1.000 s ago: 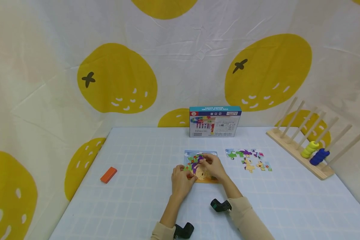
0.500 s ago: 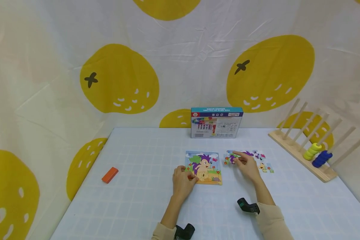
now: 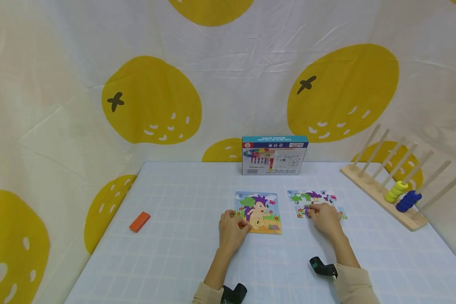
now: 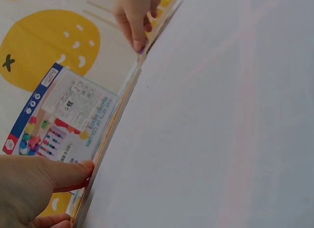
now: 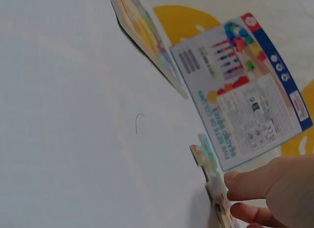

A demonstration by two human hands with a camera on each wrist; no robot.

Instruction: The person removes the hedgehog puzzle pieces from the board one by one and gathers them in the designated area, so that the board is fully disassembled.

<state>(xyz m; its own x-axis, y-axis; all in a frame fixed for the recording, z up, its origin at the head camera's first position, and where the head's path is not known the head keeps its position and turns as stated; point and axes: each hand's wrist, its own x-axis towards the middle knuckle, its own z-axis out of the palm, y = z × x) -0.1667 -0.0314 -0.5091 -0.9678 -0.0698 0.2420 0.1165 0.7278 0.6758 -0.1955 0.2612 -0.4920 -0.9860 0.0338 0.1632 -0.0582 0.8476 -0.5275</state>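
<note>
A square jigsaw board (image 3: 262,213) with a purple-spined hedgehog picture lies on the table. My left hand (image 3: 232,230) holds its lower left edge between thumb and curled fingers; in the left wrist view the thumb (image 4: 78,173) is against that edge. To the right of the board lies a patch of jigsaw pieces (image 3: 294,195), partly joined, some with gaps between. Over their lower row is my right hand (image 3: 325,219), its fingertips pinching a puzzle piece (image 3: 300,211) with red flowers and purple. The hand hides some pieces behind it.
A box (image 3: 274,156) printed with bead pictures stands at the table's back. On the right is a wooden peg rack (image 3: 381,196) carrying yellow beads (image 3: 396,191) and blue beads (image 3: 408,201). An orange block (image 3: 139,222) lies on the left.
My right hand has gone from the board to the right, carrying the flowered puzzle piece to the lower row of pieces. The left hand has stayed at the board's edge.
</note>
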